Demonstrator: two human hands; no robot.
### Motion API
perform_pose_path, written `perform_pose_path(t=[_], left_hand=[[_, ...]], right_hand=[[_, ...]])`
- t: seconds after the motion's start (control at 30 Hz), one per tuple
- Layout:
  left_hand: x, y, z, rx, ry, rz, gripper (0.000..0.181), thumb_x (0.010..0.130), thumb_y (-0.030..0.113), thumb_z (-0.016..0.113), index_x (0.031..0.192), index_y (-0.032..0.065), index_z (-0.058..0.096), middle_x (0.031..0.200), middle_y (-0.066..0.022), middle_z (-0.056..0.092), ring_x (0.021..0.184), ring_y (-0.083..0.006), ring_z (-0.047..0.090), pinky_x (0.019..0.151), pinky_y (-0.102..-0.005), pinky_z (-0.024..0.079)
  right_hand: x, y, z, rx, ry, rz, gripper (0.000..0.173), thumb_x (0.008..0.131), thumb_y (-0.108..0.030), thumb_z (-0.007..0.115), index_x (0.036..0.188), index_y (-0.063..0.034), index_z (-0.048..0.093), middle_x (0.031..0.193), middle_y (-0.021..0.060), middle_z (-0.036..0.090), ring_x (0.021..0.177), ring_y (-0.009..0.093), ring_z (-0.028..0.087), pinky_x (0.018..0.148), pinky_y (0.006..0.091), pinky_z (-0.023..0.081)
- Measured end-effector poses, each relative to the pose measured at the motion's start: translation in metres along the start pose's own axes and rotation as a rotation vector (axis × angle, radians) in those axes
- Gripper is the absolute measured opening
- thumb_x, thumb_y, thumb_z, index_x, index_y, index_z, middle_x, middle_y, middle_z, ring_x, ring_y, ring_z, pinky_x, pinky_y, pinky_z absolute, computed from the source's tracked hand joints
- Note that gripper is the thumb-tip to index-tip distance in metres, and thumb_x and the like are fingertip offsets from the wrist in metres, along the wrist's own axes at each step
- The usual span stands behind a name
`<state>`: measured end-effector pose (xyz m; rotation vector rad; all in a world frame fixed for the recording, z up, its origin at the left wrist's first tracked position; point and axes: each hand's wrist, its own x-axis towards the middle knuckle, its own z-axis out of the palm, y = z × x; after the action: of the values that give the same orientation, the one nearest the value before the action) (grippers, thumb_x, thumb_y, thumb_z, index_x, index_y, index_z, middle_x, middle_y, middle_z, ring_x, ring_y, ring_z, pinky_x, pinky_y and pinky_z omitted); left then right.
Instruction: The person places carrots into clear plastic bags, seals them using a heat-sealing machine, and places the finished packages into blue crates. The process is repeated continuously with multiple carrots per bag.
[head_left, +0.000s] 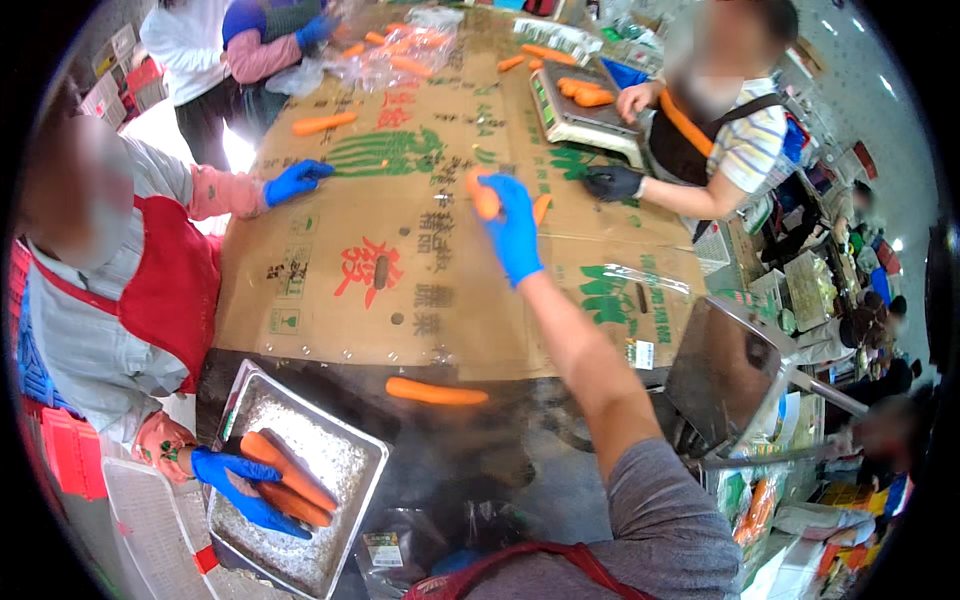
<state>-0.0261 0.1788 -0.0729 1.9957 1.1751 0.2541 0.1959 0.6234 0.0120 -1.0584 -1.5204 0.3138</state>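
Note:
My right hand (511, 225), in a blue glove, reaches over the cardboard-covered table. Its fingers are closed on a carrot (486, 201), held near the middle. Just right of those fingers another carrot (541, 208) shows partly behind the glove. Close to me, a long carrot (436, 391) lies across the dark tabletop below the cardboard's edge. A clear plastic bag (397, 547) with a printed label lies by my apron. Beside it is a small blue patch at the bottom; whether this is my left hand I cannot tell.
At left, a co-worker's gloved hand (238, 484) rests on carrots in a metal weighing pan (360, 480). Across the table, another person stands by a scale (559, 129) bearing carrots. A metal-topped scale (724, 375) stands right. Bagged carrots (409, 49) lie at the far end.

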Motion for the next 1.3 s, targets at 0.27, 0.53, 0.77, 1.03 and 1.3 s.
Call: perform_pose_path(t=[0.27, 0.53, 0.77, 1.03, 1.3], left_hand=[[-0.053, 0.023, 0.026, 0.071, 0.050, 0.048, 0.019, 0.083, 0.024, 0.061, 0.100, 0.0147, 0.066, 0.086, -0.0148, 0.062, 0.076, -0.0348, 0.062, 0.062, -0.0442, 0.050], [-0.067, 0.040, 0.028, 0.046, 0.165, 0.081, 0.020, 0.089, 0.025, 0.053, 0.090, 0.0107, 0.066, 0.088, -0.0152, 0.065, 0.079, -0.0342, 0.063, 0.068, -0.0457, 0.050], [-0.073, 0.033, 0.035, 0.080, 0.205, 0.086, 0.021, 0.088, 0.028, 0.056, 0.099, 0.0106, 0.062, 0.094, -0.0148, 0.062, 0.082, -0.0343, 0.062, 0.068, -0.0445, 0.051], [-0.078, 0.036, 0.032, 0.032, 0.279, 0.093, 0.021, 0.089, 0.027, 0.054, 0.100, 0.0110, 0.062, 0.096, -0.0142, 0.061, 0.083, -0.0341, 0.062, 0.069, -0.0444, 0.051], [-0.078, 0.040, 0.026, -0.016, 0.225, 0.090, 0.019, 0.089, 0.022, 0.051, 0.096, 0.0061, 0.059, 0.092, -0.0171, 0.059, 0.082, -0.0361, 0.061, 0.070, -0.0458, 0.049]], right_hand=[[-0.093, -0.167, -0.032, 0.525, 0.030, 0.372, 0.046, 0.081, 0.000, 0.069, 0.124, -0.0033, 0.053, 0.122, 0.0060, 0.057, 0.111, 0.017, 0.055, 0.096, 0.0323, 0.046], [-0.153, -0.255, -0.058, 0.516, -0.262, 0.399, 0.042, 0.080, -0.010, 0.073, 0.120, -0.0057, 0.059, 0.117, 0.0043, 0.059, 0.097, 0.012, 0.058, 0.081, 0.0278, 0.048], [-0.170, -0.294, -0.038, 0.374, -0.409, 0.103, 0.042, 0.077, -0.010, 0.074, 0.117, -0.0072, 0.062, 0.111, 0.0073, 0.059, 0.098, 0.019, 0.059, 0.081, 0.0304, 0.050], [-0.191, -0.334, 0.004, 0.149, -0.641, -0.260, 0.049, 0.075, -0.005, 0.071, 0.122, -0.0141, 0.061, 0.120, 0.0081, 0.058, 0.112, 0.026, 0.054, 0.094, 0.0373, 0.048], [-0.243, -0.340, 0.091, 0.221, -0.836, -0.633, 0.042, 0.083, -0.006, 0.058, 0.120, -0.0250, 0.062, 0.119, 0.0090, 0.060, 0.106, 0.028, 0.059, 0.093, 0.0371, 0.048]])
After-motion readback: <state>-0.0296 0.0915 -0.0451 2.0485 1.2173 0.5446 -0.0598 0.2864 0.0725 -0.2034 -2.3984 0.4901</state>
